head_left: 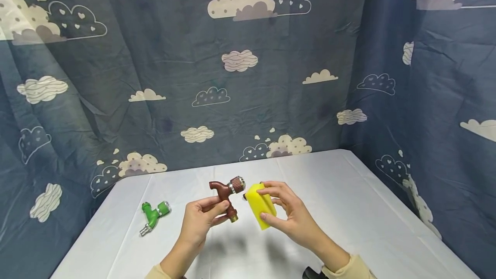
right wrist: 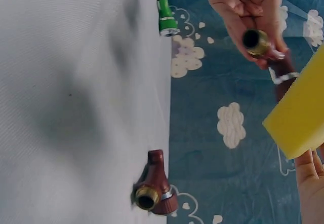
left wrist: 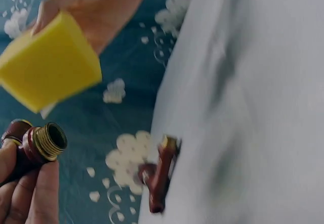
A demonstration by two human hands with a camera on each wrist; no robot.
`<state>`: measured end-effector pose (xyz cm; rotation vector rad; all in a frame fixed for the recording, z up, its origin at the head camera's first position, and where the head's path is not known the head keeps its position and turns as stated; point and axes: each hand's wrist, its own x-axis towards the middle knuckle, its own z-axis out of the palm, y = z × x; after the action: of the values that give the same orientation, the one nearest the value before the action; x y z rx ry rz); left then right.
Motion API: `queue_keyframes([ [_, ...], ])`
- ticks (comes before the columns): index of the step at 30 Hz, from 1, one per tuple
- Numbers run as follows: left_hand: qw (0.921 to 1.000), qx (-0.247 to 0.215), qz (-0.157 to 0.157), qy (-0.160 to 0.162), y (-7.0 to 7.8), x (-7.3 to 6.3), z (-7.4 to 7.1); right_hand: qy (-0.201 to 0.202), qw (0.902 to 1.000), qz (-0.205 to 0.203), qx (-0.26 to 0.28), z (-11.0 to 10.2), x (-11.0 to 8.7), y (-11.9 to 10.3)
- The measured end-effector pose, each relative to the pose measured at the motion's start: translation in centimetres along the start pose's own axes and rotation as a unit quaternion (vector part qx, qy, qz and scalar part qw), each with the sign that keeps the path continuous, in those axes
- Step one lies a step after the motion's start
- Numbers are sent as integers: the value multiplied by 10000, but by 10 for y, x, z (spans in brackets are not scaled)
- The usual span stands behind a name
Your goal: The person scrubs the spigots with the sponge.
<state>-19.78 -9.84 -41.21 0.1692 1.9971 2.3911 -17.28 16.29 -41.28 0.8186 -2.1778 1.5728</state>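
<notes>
My left hand (head_left: 196,222) grips a brown faucet (head_left: 224,192) by its body, raised over the table, with its ribbed knob up and its brass threaded end pointing down. Close to its right, my right hand (head_left: 289,215) holds a yellow sponge (head_left: 258,206) between thumb and fingers. The sponge and the faucet are apart in the head view. A second brown faucet (right wrist: 156,181) rests on the table; in the head view the sponge hides nearly all of it. The left wrist view also shows that second faucet (left wrist: 161,176).
A green faucet (head_left: 153,215) with a silver spout end lies on the white table (head_left: 329,184), left of my left hand. Beside my right sleeve is a black object (head_left: 311,273), partly out of frame. Dark cloud-patterned cloth (head_left: 174,55) hangs around the table.
</notes>
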Motion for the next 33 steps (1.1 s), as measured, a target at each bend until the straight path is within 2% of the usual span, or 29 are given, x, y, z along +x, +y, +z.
queue_keyframes([
  [5,9977,479,-259,398,-10,7,-19,34,9992,87,-393,-4,-4,4],
  [9,9938,880,-439,509,-19,11,-34,94,9982,86,-592,-8,-6,7],
  [16,9864,1420,-726,409,-30,12,-52,216,9962,154,-829,-19,-9,12],
  [23,9753,1927,-1010,375,-36,10,-66,320,9942,128,-1020,-28,-11,14],
  [29,9701,2040,-1287,262,-39,10,-74,334,9935,107,-1086,-32,-13,15],
  [33,9666,2178,-1337,196,-39,10,-75,361,9928,59,-1138,-34,-13,16],
])
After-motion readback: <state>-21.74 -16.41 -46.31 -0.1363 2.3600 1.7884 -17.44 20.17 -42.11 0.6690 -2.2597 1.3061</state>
